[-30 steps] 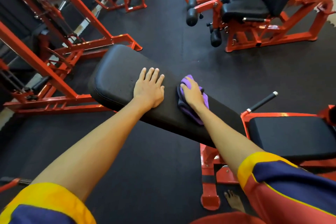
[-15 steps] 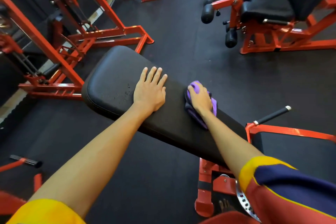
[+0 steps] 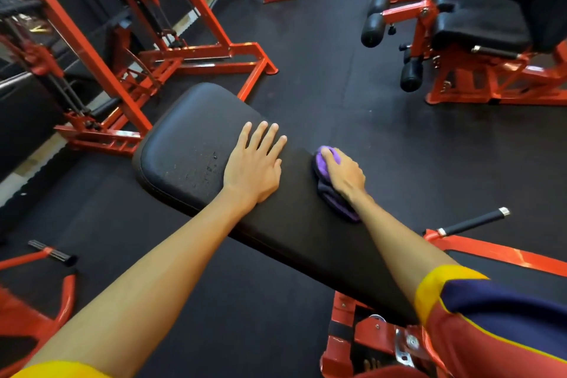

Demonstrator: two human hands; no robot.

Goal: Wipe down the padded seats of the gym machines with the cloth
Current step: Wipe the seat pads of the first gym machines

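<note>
Short navy-and-red sleeves (image 3: 503,325) with yellow cuffs (image 3: 441,285)

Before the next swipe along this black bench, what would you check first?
1. Cloth held: right hand grips the purple cloth. Ok.
2. Cloth on padding: it lies on the bench pad. Ok.
3. Bracing: left hand rests flat on the pad. Ok.
4. Far end clean: specks show beside the left hand. Not ok.
5. Path to the specks: the left hand lies between. Not ok.
6. Cloth underside clean: hidden. Cannot tell.
</note>
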